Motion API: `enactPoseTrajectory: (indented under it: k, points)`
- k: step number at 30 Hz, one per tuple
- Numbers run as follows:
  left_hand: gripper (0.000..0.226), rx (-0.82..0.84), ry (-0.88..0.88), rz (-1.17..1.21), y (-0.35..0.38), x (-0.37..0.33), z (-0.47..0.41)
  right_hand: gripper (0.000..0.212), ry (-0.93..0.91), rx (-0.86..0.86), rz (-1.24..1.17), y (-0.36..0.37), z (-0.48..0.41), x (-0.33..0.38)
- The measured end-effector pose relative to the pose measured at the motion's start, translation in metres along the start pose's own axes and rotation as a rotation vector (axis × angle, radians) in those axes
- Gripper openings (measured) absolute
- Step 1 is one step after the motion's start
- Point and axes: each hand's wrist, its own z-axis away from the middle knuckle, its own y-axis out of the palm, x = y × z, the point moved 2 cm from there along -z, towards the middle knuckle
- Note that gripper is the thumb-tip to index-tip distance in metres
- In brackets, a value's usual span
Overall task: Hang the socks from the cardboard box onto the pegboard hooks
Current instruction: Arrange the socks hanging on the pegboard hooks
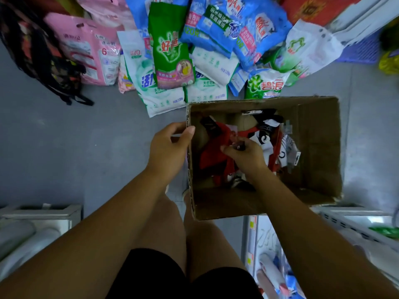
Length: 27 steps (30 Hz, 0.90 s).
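Note:
An open cardboard box [313, 147] stands on the grey floor in front of my legs. Inside lie red socks [212, 156] and black-and-white socks [266, 134], tangled together. My right hand [246, 157] is down in the box, fingers pinched on the small hanger of a red sock pair. My left hand [169, 147] hovers at the box's left wall, thumb and fingers closed on a thin pale strip that I cannot identify. No pegboard or hooks are in view.
Several detergent bags [170, 50] are piled on the floor beyond the box. A dark backpack [43, 55] lies far left. White shelf edges [38, 214] flank my legs on both sides, with packaged goods [274, 275] low right.

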Motion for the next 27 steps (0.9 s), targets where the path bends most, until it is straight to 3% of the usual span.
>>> enactPoseTrajectory:
  k: [5,8,11,14,17,18,20,24,27]
  points:
    - [0.03,-0.081,-0.034,-0.156,0.011,-0.018,0.011,0.031,-0.007,0.001,-0.167,-0.043,0.068,0.026]
    - [0.033,-0.155,0.01,-0.16,0.01,-0.042,0.042,0.022,-0.026,-0.08,-0.272,-0.064,0.115,0.044]
    - [0.03,0.074,-0.055,-0.115,0.014,-0.07,0.069,0.025,-0.053,-0.188,-0.38,-0.077,0.163,0.063]
    - [0.038,0.434,-0.304,-0.112,0.019,-0.101,0.084,0.031,-0.107,-0.318,-0.464,-0.085,0.209,0.076]
    - [0.048,0.777,-0.527,0.116,0.025,-0.124,0.095,0.039,-0.149,-0.386,-0.556,-0.084,0.253,0.082]
    - [0.065,0.846,-0.536,0.163,0.027,-0.129,0.096,0.043,-0.159,-0.397,-0.583,-0.082,0.266,0.082]
    - [0.075,0.938,-0.492,0.131,0.033,-0.137,0.097,0.046,-0.174,-0.393,-0.634,-0.074,0.29,0.079]
    - [0.053,1.014,-0.342,-0.087,0.046,-0.147,0.118,0.041,-0.161,-0.461,-0.751,-0.05,0.329,0.062]
    - [0.023,1.015,-0.213,-0.194,0.05,-0.146,0.135,0.031,-0.125,-0.573,-0.835,-0.028,0.356,0.045]
